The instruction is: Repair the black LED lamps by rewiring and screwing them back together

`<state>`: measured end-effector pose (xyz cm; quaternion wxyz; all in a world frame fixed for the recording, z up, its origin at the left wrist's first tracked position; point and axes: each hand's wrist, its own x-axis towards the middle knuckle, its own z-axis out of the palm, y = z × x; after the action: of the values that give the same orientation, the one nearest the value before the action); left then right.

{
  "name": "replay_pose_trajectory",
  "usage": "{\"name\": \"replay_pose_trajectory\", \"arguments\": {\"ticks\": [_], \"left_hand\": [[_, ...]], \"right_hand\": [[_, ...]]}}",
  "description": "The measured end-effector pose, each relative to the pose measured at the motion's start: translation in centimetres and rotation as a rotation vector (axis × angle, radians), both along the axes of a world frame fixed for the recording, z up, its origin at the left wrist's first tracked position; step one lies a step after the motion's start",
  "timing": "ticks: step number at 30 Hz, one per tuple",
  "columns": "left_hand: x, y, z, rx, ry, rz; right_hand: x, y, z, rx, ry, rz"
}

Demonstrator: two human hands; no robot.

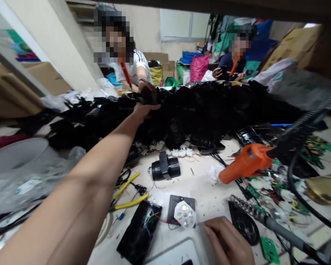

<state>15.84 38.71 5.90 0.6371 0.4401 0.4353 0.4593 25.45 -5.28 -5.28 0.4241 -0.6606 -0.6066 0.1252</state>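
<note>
Heap of black parts [198,110] across table's far side.

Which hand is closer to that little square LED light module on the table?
The right hand. It rests on the table just beside the LED module, to its right. The left hand is stretched far across the table, reaching into the black pile.

No text, label, brand, number or sign can be read here. The white plastic bag [276,75] at the far right of the counter [204,191] bears green print, too blurred to make out, and the clear bag [24,184] at the near left carries a pale label whose print is likewise unreadable.
</note>
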Motion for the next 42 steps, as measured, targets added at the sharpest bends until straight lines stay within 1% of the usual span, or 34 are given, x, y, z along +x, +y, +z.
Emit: {"name": "replay_pose_trajectory", "arguments": {"ticks": [3, 5, 9, 12, 14, 16, 17, 19, 20, 22, 23, 26, 28, 30, 35, 37, 39, 42], "left_hand": [[0.2, 0.3, -1.2, 0.003, -0.035, -0.022], [-0.2, 0.0, -1.5, -0.010, -0.079, -0.051], [-2.4, -1.3, -1.1, -0.008, -0.212, -0.074], [-4.3, -2.6, -0.7, 0.022, -0.308, -0.074], [-5.3, -3.6, -0.6, 0.037, -0.352, -0.077], [-6.2, -4.8, -0.5, 0.053, -0.386, -0.086], [-6.6, -5.4, -0.5, 0.062, -0.402, -0.091], [-7.5, -6.6, -0.4, 0.084, -0.432, -0.100], [-8.0, -7.2, -0.2, 0.093, -0.445, -0.105], [-9.0, -8.4, 0.1, 0.109, -0.468, -0.118], [-9.5, -8.9, 0.2, 0.115, -0.477, -0.126], [-11.1, -10.2, 0.7, 0.138, -0.502, -0.148], [-12.1, -10.9, 1.0, 0.156, -0.516, -0.164], [-13.0, -11.6, 1.4, 0.159, -0.528, -0.179], [-14.8, -13.8, 3.0, 0.083, -0.493, -0.127], [-15.9, -15.0, 3.7, 0.082, -0.480, -0.099], [-17.1, -16.6, 4.3, 0.100, -0.482, -0.049], [-19.1, -19.5, 5.3, 0.153, -0.485, 0.044]], "right_hand": [[0.2, 0.8, 0.5, 0.018, -0.021, 0.050], [0.6, 0.9, 0.8, 0.037, -0.035, 0.059], [1.0, 0.9, 1.5, 0.076, -0.079, 0.021], [0.4, 2.0, 3.1, 0.118, -0.117, 0.043], [-0.9, 3.8, 5.0, 0.157, -0.131, 0.116], [-3.1, 6.3, 6.9, 0.169, -0.137, 0.188], [-4.5, 7.6, 7.7, 0.185, -0.145, 0.262], [-7.7, 10.3, 8.6, 0.077, -0.266, 0.450], [-9.4, 11.4, 8.7, -0.030, -0.364, 0.548], [-12.7, 13.0, 8.1, -0.241, -0.561, 0.745], [-14.0, 13.5, 7.5, -0.274, -0.593, 0.768], [-16.4, 13.8, 5.8, -0.323, -0.638, 0.750], [-16.9, 13.7, 5.0, -0.335, -0.648, 0.717], [-16.8, 13.5, 4.6, -0.344, -0.654, 0.679], [-16.8, 13.1, 4.6, -0.371, -0.659, 0.616], [-17.0, 13.0, 4.7, -0.384, -0.661, 0.613], [-17.2, 12.8, 4.8, -0.405, -0.669, 0.619], [-17.4, 12.8, 5.1, -0.431, -0.677, 0.623]]}}
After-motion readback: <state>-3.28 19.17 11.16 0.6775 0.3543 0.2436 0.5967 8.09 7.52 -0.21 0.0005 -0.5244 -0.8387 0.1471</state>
